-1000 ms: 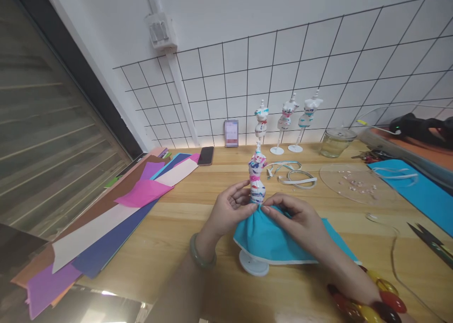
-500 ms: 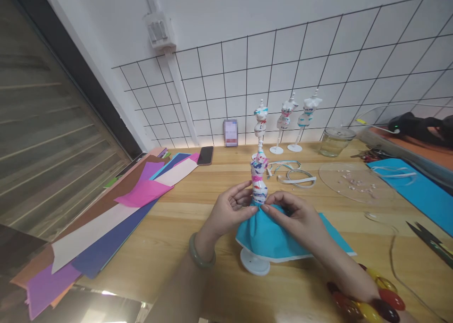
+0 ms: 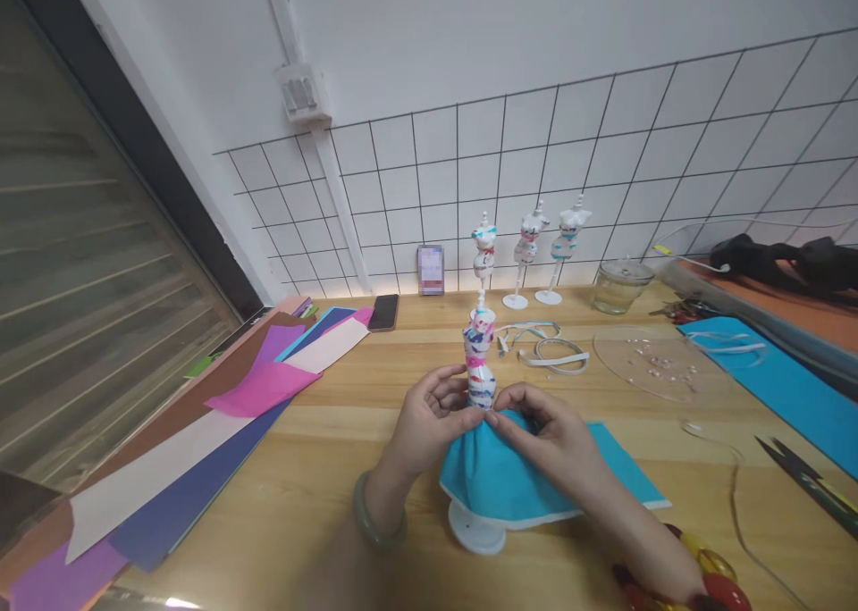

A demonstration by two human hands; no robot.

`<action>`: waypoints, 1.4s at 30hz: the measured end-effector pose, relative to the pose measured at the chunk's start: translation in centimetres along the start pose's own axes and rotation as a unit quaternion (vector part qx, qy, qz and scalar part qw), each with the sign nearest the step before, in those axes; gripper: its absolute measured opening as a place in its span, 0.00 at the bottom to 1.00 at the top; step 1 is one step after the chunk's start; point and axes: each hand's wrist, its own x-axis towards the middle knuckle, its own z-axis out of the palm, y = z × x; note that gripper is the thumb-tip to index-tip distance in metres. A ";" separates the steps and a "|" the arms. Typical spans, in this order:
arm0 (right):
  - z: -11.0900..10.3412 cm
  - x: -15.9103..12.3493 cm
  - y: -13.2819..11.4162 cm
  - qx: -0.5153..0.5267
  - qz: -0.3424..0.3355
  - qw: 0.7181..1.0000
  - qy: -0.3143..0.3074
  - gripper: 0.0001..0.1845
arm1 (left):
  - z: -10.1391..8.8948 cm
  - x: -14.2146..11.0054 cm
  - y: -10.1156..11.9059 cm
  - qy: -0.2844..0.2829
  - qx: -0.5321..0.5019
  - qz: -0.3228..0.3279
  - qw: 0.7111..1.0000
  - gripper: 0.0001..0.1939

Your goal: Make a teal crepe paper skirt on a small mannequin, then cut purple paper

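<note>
A small mannequin bust (image 3: 480, 361) with pink, blue and white markings stands upright on a white round base (image 3: 475, 532) near the table's front. A turquoise cloth (image 3: 509, 477) with a white edge is gathered round its waist like a skirt. My left hand (image 3: 429, 414) pinches the cloth against the left side of the waist. On the right side, my right hand (image 3: 553, 441) pinches the gathered cloth too. Both hands are closed on the cloth.
Coloured paper sheets (image 3: 201, 432) fan out at the left, with a phone (image 3: 383, 312) behind them. Three more small mannequins (image 3: 526, 249) stand by the wire grid wall. White ribbon (image 3: 553, 352), a glass jar (image 3: 617, 285), a clear plate (image 3: 653, 361), blue cloth (image 3: 770, 370) and scissors (image 3: 804, 481) lie to the right.
The view has dropped a little, so everything sits slightly lower and left. My hands keep the same pinch at the mannequin's waist; the cloth's right end has drawn in a bit.
</note>
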 end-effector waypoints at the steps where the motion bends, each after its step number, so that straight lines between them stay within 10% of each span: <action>1: 0.0 0.0 0.0 0.000 -0.001 1.000 -0.002 0.07 | 0.0 0.0 0.0 0.003 -0.006 -0.003 1.000 0.29; 10: -0.3 0.3 0.2 -0.053 -0.004 0.998 0.015 0.11 | -0.7 0.6 -0.1 0.055 -0.032 0.010 0.998 0.28; 42: -0.6 0.4 -0.5 -0.023 0.028 0.999 -0.040 0.10 | -0.7 0.2 -0.9 -0.056 -0.019 0.003 0.998 0.23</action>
